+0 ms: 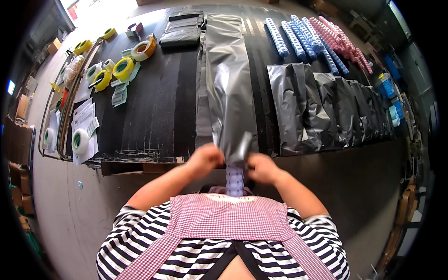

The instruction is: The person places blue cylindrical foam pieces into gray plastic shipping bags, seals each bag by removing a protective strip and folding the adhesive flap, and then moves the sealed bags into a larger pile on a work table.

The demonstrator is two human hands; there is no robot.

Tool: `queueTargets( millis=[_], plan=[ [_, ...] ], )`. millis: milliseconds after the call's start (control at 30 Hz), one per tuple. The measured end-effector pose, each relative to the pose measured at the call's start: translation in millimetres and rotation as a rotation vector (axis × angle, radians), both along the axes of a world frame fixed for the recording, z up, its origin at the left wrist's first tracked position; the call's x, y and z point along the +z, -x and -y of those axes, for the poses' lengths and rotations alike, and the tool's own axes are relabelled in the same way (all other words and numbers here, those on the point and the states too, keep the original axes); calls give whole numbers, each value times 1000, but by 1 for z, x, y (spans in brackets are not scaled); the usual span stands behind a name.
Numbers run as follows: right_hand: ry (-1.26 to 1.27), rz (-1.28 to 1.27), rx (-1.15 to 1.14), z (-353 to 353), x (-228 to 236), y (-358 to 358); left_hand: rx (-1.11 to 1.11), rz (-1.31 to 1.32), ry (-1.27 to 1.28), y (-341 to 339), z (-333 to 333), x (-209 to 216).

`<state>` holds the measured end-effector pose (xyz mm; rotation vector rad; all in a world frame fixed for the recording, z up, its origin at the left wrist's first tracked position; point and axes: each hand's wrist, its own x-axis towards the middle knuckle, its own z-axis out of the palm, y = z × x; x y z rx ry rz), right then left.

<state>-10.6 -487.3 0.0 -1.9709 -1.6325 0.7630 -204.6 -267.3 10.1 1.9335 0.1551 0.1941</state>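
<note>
A long grey plastic mailing bag (231,93) stretches from the far part of the table toward me. Its near end is around the top of a lavender bumpy roll (234,181), whose lower part shows against my apron. My left hand (208,156) is closed on the left edge of the bag's mouth. On the other side my right hand (263,168) is closed at the right edge, a little blurred by motion. The bag hides the far part of the roll.
Several filled grey bags (322,109) lie on the right of the black table (154,93). Blue bumpy rolls (303,37) and pink ones (336,37) lie behind them. Folded bags (181,30) sit at the back. Tape rolls (123,69) and papers (84,119) occupy the left.
</note>
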Motion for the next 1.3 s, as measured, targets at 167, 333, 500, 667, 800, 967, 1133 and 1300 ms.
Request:
queueTargets(
  millis=[167, 333, 500, 667, 800, 967, 1133, 1300],
  plan=[
    [352, -791, -320, 67, 0, 49, -164, -282, 237, 43, 37, -1],
    [129, -1168, -713, -3, 32, 43, 220, -52, 213, -27, 23, 23],
    [43, -1109, -798, -10, 24, 34, 76, 46, -106, -51, -17, 31],
    [54, -984, -859, 5, 7, 40, 165, 228, -609, -50, 0, 9],
    [-31, -646, -880, 6, 1, 34, 260, 244, -717, -80, -4, 2],
    [7, -235, -809, 10, 12, 22, 196, 219, -683, -73, -6, 2],
    [219, -395, -678, 23, 18, 3, 357, 39, -443, -13, 17, 0],
    [211, -529, -537, -28, 62, -76, 188, -2, -353, 18, -1, -4]
  ],
)
